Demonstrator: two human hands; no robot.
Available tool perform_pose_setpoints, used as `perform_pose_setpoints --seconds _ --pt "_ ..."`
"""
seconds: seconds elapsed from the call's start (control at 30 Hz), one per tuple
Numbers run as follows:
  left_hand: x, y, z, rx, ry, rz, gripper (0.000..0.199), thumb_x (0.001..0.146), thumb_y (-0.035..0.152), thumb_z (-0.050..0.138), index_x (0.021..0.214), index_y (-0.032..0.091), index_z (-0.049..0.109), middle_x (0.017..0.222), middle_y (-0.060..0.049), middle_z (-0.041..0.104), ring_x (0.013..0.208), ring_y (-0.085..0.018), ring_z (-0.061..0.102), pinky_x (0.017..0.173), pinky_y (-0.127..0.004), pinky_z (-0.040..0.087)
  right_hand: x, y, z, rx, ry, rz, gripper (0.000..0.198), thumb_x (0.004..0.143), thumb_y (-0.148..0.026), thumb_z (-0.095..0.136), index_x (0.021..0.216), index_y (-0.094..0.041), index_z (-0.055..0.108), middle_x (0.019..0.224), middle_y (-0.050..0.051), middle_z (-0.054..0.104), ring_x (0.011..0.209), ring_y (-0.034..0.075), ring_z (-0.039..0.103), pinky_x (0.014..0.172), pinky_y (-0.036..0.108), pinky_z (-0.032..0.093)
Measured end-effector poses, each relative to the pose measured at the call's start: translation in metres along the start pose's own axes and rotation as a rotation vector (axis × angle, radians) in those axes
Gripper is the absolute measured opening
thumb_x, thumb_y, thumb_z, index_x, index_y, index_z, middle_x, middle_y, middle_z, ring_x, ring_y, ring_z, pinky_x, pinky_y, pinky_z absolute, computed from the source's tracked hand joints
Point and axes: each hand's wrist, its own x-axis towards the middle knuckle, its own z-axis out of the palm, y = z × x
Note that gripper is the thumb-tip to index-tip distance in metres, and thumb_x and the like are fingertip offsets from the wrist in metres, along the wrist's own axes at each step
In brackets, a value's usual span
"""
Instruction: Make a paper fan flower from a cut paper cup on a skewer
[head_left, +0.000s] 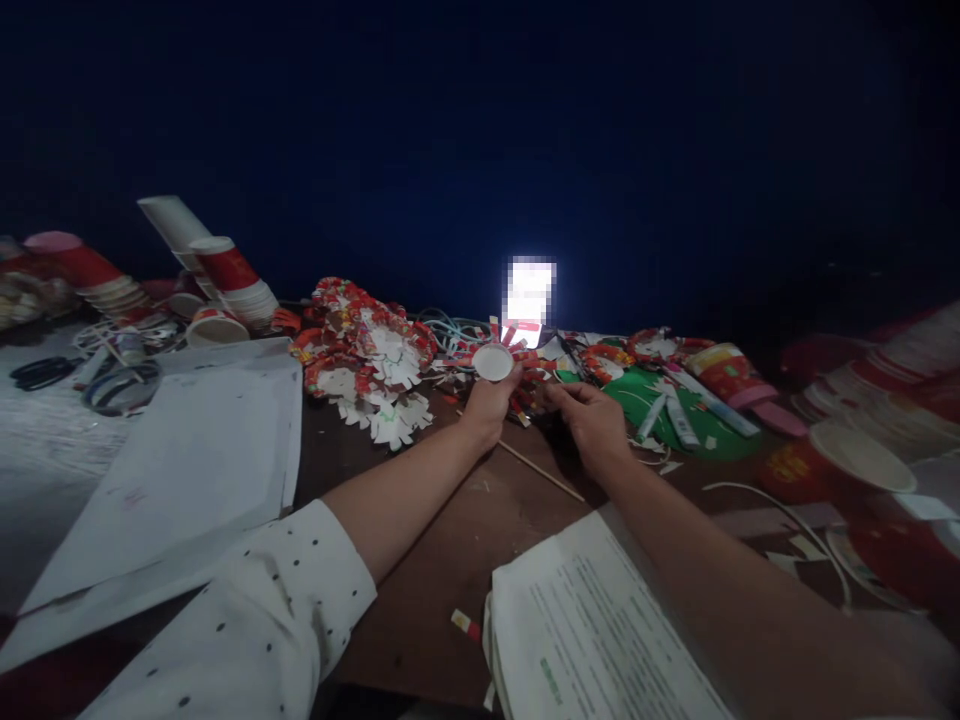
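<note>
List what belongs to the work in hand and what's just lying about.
Probably for the work:
red-and-white paper cup with splayed strips, in the left hand
red-and-white cut-paper shapes heaped nearby

Apparently just lying about:
thin pale wooden stick
white printed paper bundle
large white sheet

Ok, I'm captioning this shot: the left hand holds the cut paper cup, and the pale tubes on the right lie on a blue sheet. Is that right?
Not quite: in the head view the sheet under the pale tubes is green, not blue. The left hand does hold the cut paper cup.
</note>
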Motion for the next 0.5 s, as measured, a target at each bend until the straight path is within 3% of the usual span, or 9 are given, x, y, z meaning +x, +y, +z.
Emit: perform_pose_setpoints --seconds 0.2,0.33,0.5 --pt "-0.0012 0.0023 -0.0007 -0.086 -0.028 -0.021 0.042 0.062 0.039 0.09 0.094 0.017 0.072 0.1 -0.005 0.077 0.113 -0.028 0.067 0.105 -0.042 0.046 -0.0018 -0.0001 0.0015 0.0 -0.095 0.058 0.043 0.071 -0.054 0.075 0.091 -0.016 0.079 0.05 -0.003 0.061 0.046 0.011 0.048 0.045 0.023 0.033" --pt "-0.0001 0.006 0.0015 -0.106 -0.034 -0.014 0.044 0.063 0.036 0.089 0.099 0.017 0.072 0.096 -0.005 0.077 0.11 -0.028 0.069 0.101 -0.042 0.05 -0.0019 -0.0012 0.0035 0.079 -0.181 0.076 0.037 0.076 -0.048 0.074 0.098 -0.018 0.077 0.075 0.004 0.076 0.053 0.013 0.06 0.042 0.021 0.038" --pt "0.0004 0.0096 0.0018 -0.122 -0.037 -0.022 0.044 0.065 0.034 0.087 0.102 0.017 0.072 0.097 -0.006 0.077 0.107 -0.027 0.07 0.096 -0.041 0.053 -0.0031 -0.0029 0.0029 0.197 -0.315 0.134 0.034 0.082 -0.034 0.07 0.113 -0.02 0.072 0.095 0.007 0.078 0.062 0.015 0.07 0.045 0.02 0.047"
